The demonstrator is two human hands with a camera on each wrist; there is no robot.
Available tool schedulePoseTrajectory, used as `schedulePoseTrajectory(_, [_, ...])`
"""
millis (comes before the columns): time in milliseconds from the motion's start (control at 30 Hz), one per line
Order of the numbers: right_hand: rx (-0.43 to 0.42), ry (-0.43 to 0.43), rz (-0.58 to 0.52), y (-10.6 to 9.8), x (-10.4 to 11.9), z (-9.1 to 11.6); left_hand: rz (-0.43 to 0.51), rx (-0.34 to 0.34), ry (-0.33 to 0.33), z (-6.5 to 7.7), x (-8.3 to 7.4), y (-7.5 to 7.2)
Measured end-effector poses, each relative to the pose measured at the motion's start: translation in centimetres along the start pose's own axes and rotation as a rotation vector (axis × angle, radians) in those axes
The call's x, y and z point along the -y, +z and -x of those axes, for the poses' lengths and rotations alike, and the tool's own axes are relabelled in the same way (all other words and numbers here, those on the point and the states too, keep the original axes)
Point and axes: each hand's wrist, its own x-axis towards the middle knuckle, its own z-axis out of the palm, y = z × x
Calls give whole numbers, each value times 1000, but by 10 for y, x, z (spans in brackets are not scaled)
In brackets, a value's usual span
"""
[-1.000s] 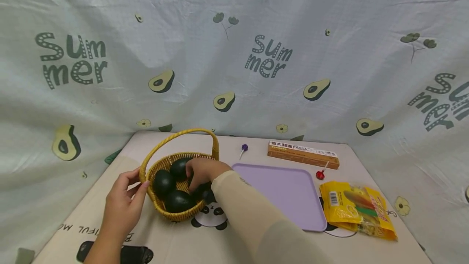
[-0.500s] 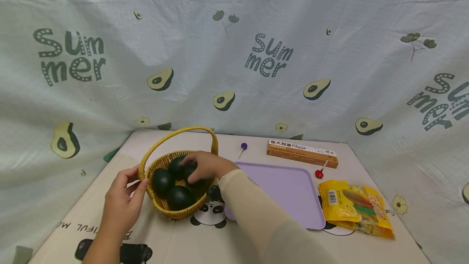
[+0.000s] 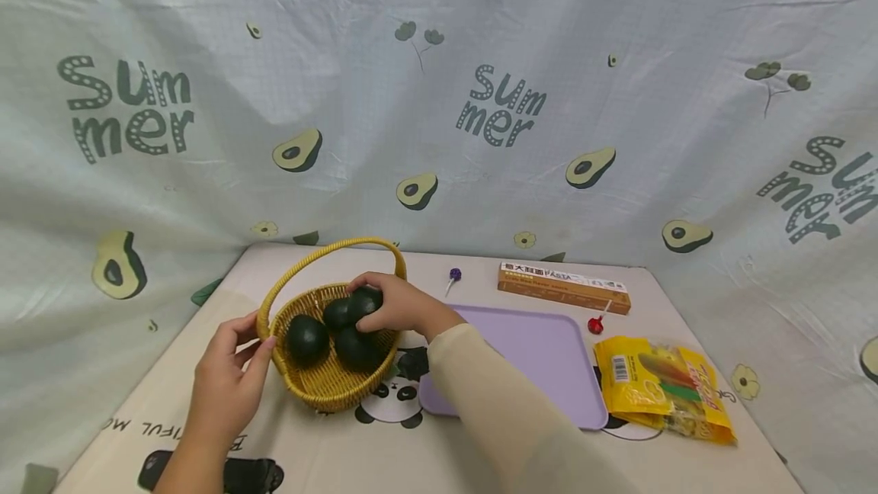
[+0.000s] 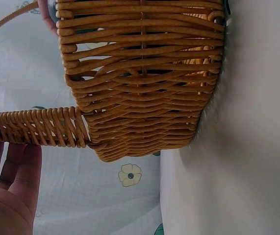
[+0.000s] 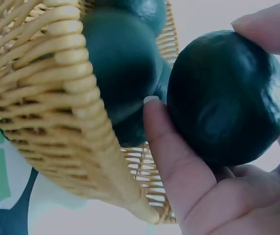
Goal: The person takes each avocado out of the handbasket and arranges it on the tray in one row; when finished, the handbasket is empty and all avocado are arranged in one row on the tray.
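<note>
A yellow wicker basket (image 3: 318,396) with a tall arched handle (image 3: 302,280) stands on the table's left part. My left hand (image 3: 229,380) pinches the handle's near left end between thumb and fingers, seen also in the left wrist view, where the woven side (image 4: 144,98) fills the middle. My right hand (image 3: 405,309) holds a dark green avocado (image 5: 228,98) with thumb and fingers curled round it, just above the basket's right side. Several other avocados (image 3: 307,340) lie inside the basket, one partly hidden behind the held one.
A lilac tray (image 3: 535,357) lies right of the basket, partly behind my right sleeve. Behind it are a purple lollipop (image 3: 455,274) and a pasta box (image 3: 562,290). A red lollipop (image 3: 595,325) and a yellow snack bag (image 3: 661,387) lie right. A cloth backdrop rises behind.
My right hand has risen out of the basket with an avocado in its grip. An avocado at the near side has rolled to the right. The left hand stays on the handle.
</note>
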Motion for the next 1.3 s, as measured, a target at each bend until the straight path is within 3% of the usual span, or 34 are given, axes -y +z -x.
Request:
schedulePoseTrajectory(200, [-37,-10,-33,-9,-5,17,-3,1,-16,1,-3,0])
schedulePoseTrajectory(567, [-28,-54,-227,-22,-14,38,-23,3,-37,0,-5,0])
schedulePoseTrajectory(1033, [-139,6,-200,-26,-35,67,-35,7,-64,-1,-4,0])
schedulePoseTrajectory(1300, [-176,-5,-161,-23,-55,81,-54,0,-92,-1,-7,1])
